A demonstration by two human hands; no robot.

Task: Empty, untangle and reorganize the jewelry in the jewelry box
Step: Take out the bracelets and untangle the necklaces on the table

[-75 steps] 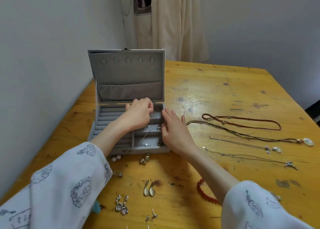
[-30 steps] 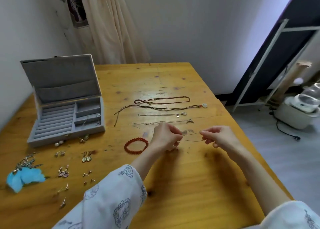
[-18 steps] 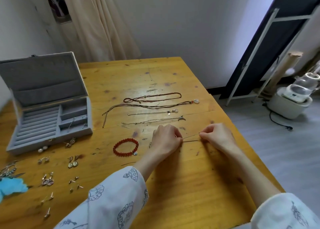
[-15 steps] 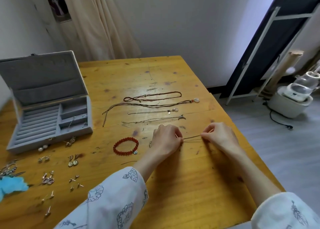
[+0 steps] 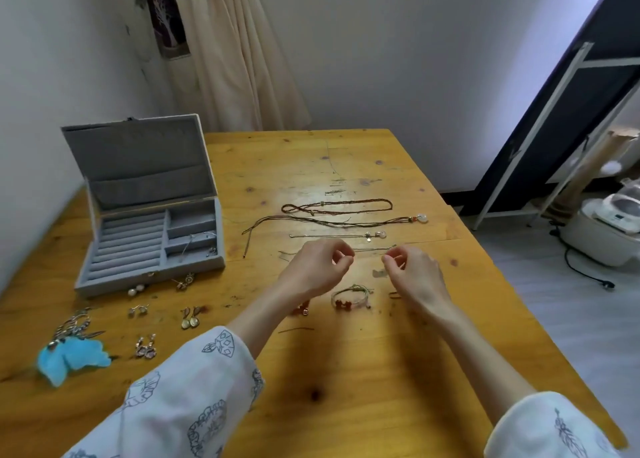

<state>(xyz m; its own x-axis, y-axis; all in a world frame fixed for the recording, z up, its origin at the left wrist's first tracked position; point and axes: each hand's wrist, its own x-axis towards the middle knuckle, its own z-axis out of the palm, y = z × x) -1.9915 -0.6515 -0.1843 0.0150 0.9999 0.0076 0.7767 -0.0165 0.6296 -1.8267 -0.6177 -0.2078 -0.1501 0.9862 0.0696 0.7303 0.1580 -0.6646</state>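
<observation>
The grey jewelry box (image 5: 152, 250) stands open at the left of the wooden table (image 5: 346, 388), with a thin chain (image 5: 188, 241) in its right compartments. A pale cord bracelet with red beads (image 5: 349, 298) lies on the table between my wrists. My left hand (image 5: 318, 267) and my right hand (image 5: 412, 274) hover just above and beyond it, fingers loosely curled, with nothing visible in them. A red bead bracelet (image 5: 300, 309) peeks out from behind my left forearm. Several necklaces (image 5: 339, 220) lie in straight rows beyond my hands.
Pairs of earrings (image 5: 190, 319) and a blue feather piece (image 5: 69, 357) lie in front of the box at the left. The table's right edge drops to the floor, where a white appliance (image 5: 609, 222) and a white metal frame (image 5: 554, 111) stand.
The cord I was stretching between both hands now lies on the table as a looped bracelet. Both hands have let go and lifted off it. My view has swung back left.
</observation>
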